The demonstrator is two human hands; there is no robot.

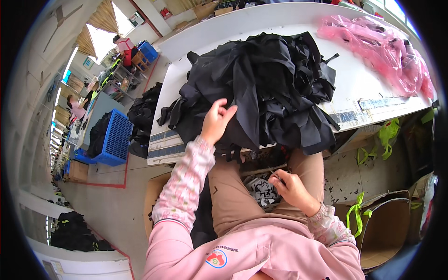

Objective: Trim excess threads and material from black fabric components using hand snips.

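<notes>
A large heap of black fabric pieces [261, 79] lies on the white table, some hanging over its front edge. My left hand [217, 120] is raised at the heap's front left, fingers apart and holding nothing. Whether its fingertips touch the cloth I cannot tell. Over my lap, below the table edge, my right hand [291, 190] is closed round small thread snips [275, 173] with a thin metal blade; the palm hides most of their handle. Between my knees, black and white scraps [262, 190] fill a container under the right hand.
The white table [298, 18] has a raised back edge. Pink plastic wrapping [380, 56] lies at its right. A blue crate [114, 140] with black cloth stands on the left floor. Cardboard boxes [387, 228] with green ties stand at my right. Two people [77, 107] work far left.
</notes>
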